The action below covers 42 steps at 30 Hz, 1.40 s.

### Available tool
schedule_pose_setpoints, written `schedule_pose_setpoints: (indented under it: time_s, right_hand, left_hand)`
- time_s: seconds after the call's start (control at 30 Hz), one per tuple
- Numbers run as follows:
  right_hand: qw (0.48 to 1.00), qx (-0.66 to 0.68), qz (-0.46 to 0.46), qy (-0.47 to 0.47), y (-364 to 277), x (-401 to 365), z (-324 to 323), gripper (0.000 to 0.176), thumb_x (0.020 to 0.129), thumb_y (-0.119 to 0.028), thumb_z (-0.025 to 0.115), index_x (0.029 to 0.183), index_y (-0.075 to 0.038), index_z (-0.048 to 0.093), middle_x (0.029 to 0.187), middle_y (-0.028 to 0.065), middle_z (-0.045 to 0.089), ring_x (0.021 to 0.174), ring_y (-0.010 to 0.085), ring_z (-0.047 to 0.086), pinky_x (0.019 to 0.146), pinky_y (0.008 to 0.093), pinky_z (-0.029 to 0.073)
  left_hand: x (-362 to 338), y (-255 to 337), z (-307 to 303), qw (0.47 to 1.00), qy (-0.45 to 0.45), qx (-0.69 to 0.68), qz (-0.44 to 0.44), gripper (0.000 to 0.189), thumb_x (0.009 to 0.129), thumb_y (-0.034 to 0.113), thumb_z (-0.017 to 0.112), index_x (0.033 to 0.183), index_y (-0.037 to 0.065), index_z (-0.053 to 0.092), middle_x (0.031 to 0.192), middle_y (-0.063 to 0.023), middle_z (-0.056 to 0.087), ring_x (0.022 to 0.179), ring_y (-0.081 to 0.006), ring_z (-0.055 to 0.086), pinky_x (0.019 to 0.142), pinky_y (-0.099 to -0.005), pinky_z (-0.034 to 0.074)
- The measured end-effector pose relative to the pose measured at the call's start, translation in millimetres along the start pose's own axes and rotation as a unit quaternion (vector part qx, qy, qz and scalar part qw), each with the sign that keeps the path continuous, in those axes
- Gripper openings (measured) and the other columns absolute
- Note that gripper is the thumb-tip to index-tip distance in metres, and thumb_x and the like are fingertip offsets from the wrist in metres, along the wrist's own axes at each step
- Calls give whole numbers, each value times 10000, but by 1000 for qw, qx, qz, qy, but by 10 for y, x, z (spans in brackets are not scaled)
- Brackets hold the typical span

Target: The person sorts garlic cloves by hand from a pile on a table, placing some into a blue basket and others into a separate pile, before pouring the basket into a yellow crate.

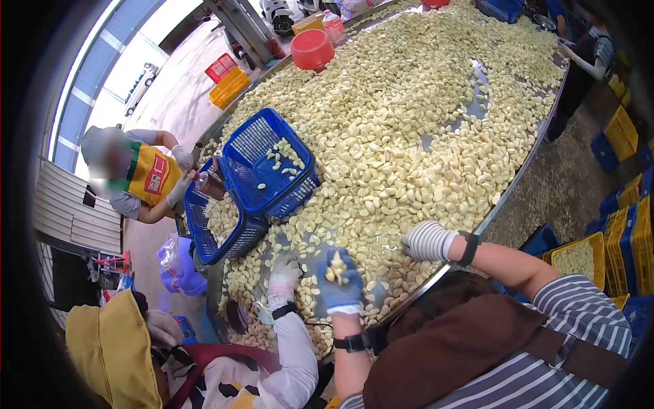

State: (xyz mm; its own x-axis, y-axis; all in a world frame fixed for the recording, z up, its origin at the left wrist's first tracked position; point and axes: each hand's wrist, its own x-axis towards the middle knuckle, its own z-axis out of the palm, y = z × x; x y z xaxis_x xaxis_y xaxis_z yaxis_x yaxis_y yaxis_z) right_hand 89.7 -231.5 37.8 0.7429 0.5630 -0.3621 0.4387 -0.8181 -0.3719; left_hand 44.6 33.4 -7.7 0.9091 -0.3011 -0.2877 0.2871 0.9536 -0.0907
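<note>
My left hand (338,281), in a blue glove, is above the near part of a metal table, holding several pale, clove-like pieces (336,270) in its cupped fingers. The glove is slightly blurred. To its right, my right hand (429,241) wears a grey-and-white striped glove and rests at the edge of the pile of pale pieces (409,157). Its fingers curl down among the pieces, so whatever they hold is hidden. Loose pieces lie spread thinly on the table between and around both hands.
Left of my hands, a co-worker's white-gloved hand (285,276) touches the pieces. Two blue baskets (310,178) (228,253) stand at the left edge, where another person handles a container (210,183). A red basin (312,50) sits farther back. Yellow crates (616,252) stand right.
</note>
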Motion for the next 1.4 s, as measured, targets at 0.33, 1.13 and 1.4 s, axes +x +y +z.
schedule_pose_setpoints:
  time_s: [0.33,1.13,1.4]
  right_hand:
    - [988,-48,-21,144,-23,382,-127,139,782,-139,585,784,-17,651,714,165,645,679,324,659,550,443,504]
    - [986,-83,-144,-12,-385,442,264,161,753,-111,611,851,6,663,792,177,670,737,330,676,571,430,529]
    - [977,-105,-149,108,-563,1194,141,154,748,-100,601,828,2,684,764,174,663,671,308,668,514,415,511]
  left_hand:
    - [884,-43,982,802,185,507,256,199,821,232,629,896,48,639,733,-22,601,581,-125,562,508,-236,463]
    - [231,436,-140,207,243,946,52,644,724,317,711,1332,212,524,1522,-161,239,1262,-365,452,1022,-399,401]
    - [-45,-244,26,297,92,941,137,272,787,233,637,1030,115,669,1050,-173,623,980,-362,596,885,-426,469]
